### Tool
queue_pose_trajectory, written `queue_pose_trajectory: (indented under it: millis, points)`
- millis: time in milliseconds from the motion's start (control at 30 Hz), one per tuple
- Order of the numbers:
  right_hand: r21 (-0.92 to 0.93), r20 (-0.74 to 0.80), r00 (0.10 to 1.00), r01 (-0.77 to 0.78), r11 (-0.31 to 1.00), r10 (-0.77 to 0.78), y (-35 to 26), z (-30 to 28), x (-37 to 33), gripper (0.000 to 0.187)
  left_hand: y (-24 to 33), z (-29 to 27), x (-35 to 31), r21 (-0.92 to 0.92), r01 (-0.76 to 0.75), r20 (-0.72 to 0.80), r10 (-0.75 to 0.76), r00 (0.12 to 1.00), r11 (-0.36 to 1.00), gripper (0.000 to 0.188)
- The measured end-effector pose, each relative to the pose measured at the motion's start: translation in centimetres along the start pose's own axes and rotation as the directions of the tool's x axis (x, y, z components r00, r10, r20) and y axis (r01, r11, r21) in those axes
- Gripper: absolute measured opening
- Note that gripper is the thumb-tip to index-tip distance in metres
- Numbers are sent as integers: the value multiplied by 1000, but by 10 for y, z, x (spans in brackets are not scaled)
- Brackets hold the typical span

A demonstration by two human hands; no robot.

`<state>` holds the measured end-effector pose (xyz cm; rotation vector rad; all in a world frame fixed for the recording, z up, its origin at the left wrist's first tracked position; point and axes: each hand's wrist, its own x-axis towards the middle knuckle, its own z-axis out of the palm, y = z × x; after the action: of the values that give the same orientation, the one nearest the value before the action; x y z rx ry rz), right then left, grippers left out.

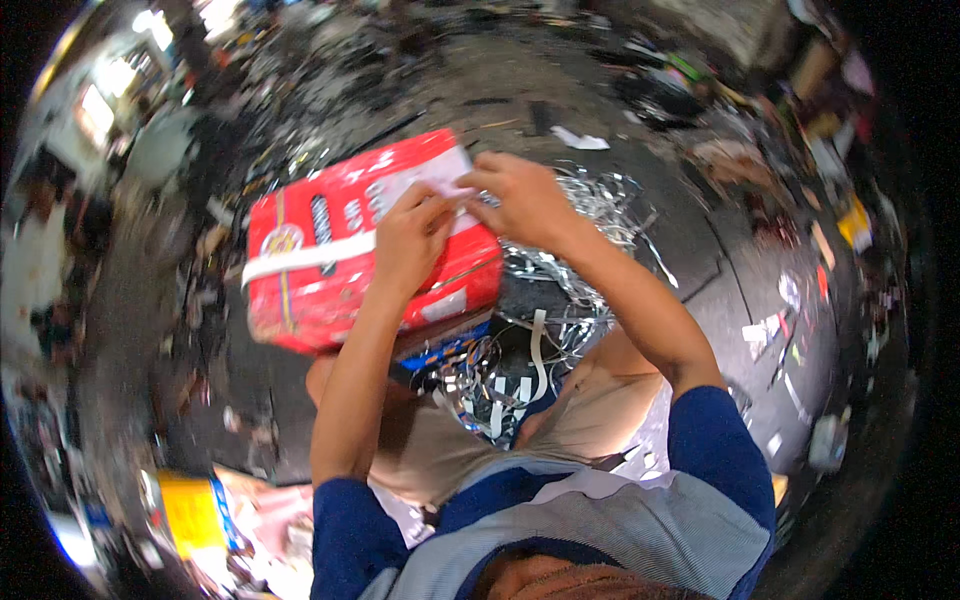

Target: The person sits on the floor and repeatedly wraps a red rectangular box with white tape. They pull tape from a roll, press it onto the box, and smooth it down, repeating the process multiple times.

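Observation:
A red plastic-wrapped package (345, 215) shaped like a box sits tilted in front of me, with printing and a round emblem on its face. A white strap (308, 258) runs across it and passes beneath my left hand. Over the package's right part, my left hand (412, 235) is closed, its thumb and fingers pinching the pale strap end. My right hand (525, 200) meets it at the package's upper right corner, fingers pinched on the same pale strip. The fingertips nearly touch, and blur hides the exact grip.
A tangled heap of clear and silvery strips (600, 215) lies right of the package. Another loose white strap (538, 350) curls between my legs. Scraps litter the dark floor (700, 250). A yellow packet (192, 510) lies at the lower left.

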<state>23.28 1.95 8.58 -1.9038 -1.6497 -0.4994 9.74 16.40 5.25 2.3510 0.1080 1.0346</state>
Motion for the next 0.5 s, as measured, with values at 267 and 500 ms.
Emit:
queue_pose_trajectory:
  millis: [267, 500]
  points:
    - [44, -25, 999, 27, 999, -26, -1, 10, -5, 20, -11, 3, 3, -119, 146, 29, -143, 989, 982, 17]
    - [-132, 84, 989, 129, 983, -118, -1, 5, -6, 21, 7, 1, 1, 88, -96, 49, 92, 995, 991, 12]
